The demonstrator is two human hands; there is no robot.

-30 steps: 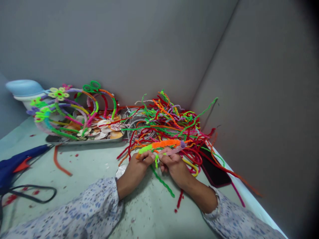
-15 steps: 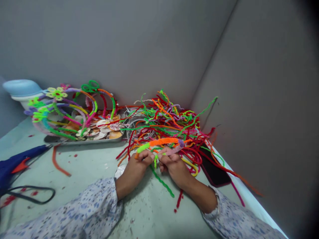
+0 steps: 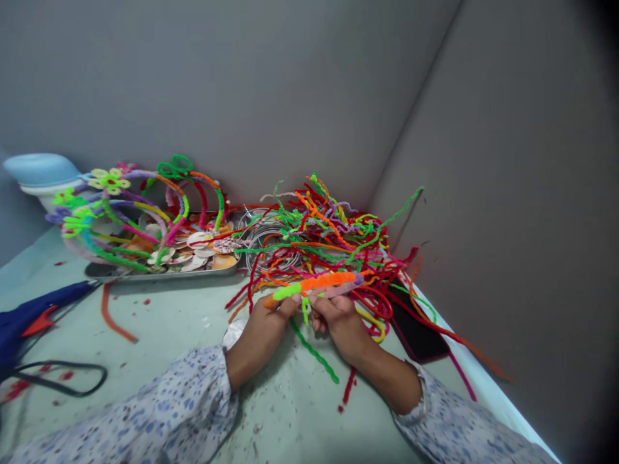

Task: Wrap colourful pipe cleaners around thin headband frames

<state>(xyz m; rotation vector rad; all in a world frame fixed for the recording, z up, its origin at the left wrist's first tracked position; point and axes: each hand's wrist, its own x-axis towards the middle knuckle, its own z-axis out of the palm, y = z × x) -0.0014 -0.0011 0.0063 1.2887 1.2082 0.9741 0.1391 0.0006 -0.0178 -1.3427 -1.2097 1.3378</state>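
At lower centre, the fuzzy-wrapped band (image 3: 329, 281) is pinched by the fingertips of the left hand (image 3: 296, 300) and right hand (image 3: 313, 301), backed by tangled fuzzy stems (image 3: 333, 225), all above a pale green table (image 3: 178, 322) bounded by grey walls (image 3: 242, 84).

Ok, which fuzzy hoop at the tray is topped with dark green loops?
The rightmost hoop at the tray: green loops crown it, while petalled flowers decorate hoops further left.

Blue-spotted pale sleeves (image 3: 184, 393), orange, lime and lilac fuzzy band (image 3: 326, 281), pale green tabletop (image 3: 290, 419), blue glue gun (image 3: 58, 297), grey wall (image 3: 242, 96)
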